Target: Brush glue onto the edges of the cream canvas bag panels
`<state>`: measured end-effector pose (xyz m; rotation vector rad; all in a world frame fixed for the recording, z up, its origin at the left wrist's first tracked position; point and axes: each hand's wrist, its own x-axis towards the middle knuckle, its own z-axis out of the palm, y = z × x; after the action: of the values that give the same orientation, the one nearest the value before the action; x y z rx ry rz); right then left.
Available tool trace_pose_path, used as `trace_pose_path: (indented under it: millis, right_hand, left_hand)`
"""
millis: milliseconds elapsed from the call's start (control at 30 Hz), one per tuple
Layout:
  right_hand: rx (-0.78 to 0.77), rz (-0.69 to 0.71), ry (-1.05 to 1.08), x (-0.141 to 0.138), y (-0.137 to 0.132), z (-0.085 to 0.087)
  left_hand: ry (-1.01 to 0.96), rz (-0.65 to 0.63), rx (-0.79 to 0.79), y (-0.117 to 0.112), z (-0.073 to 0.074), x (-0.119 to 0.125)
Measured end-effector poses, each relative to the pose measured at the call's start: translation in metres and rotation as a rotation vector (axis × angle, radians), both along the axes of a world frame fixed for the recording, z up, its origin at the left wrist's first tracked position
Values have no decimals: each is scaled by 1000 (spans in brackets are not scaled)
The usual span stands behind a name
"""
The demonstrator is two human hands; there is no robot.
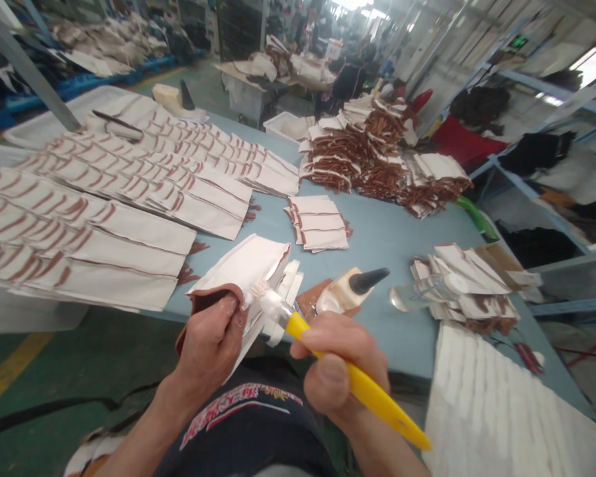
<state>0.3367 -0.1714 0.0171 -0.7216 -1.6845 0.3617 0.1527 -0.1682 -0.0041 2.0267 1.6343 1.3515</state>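
Left hand (213,334): lower frame, left of centre; fingers curled, thumb and forefinger pinching the brown-edged near end of the white piece.
White piece (251,262): middle of frame; near end in the left hand's grip, remainder extending up and right beyond the knuckles, over the blue table (377,228).
Right hand (345,368): lower frame, right of centre; thumb and fingers closed around the yellow brush.
Yellow brush (377,401): slants from mid-frame to lower right; handle end protrudes below the right hand, bristles up-left of it at the white piece's right side. Exact contact blurred.
Offset: white piece up-left of the right hand, apart from its fingers.
Dark-nozzled bottle (340,291): right of centre, above the right hand, over a brown patch (308,298).
Clear container (417,293): right side, beside a small stack (477,271).
Overlapping rows (129,258): left side, white with brown edges.
Short stack (322,222): just above centre.
Brown-and-white pile (357,146): upper right.
Thick white layers (496,411): lower right corner.
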Motion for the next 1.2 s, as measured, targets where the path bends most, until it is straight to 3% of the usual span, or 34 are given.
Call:
trace_pose_path:
  millis: [100, 300, 467, 600, 700, 867, 1033, 1200]
  right_hand:
    - [75, 25, -17, -2, 1, 4]
    - [-167, -56, 139, 4, 4, 3]
    - [-29, 11, -62, 0, 7, 7]
    - [-151, 46, -15, -4, 2, 4]
    - [-266, 114, 84, -1, 11, 4]
    - [-483, 87, 434, 13, 45, 14]
    - [-619, 342, 342, 12, 68, 15]
    - [-466, 196, 378, 4, 75, 2]
  left_hand:
    - [29, -18, 14, 1, -2, -2]
    - [24, -46, -31, 0, -7, -3]
    - [2, -69, -70, 0, -11, -5]
    - [-8, -87, -106, -1, -14, -9]
    - [-78, -78, -228, 1, -10, -8]
    - [-315, -23, -461, 13, 13, -8]
    - [-472, -159, -539, 25, 25, -13]
    - [-532, -336, -621, 21, 22, -14]
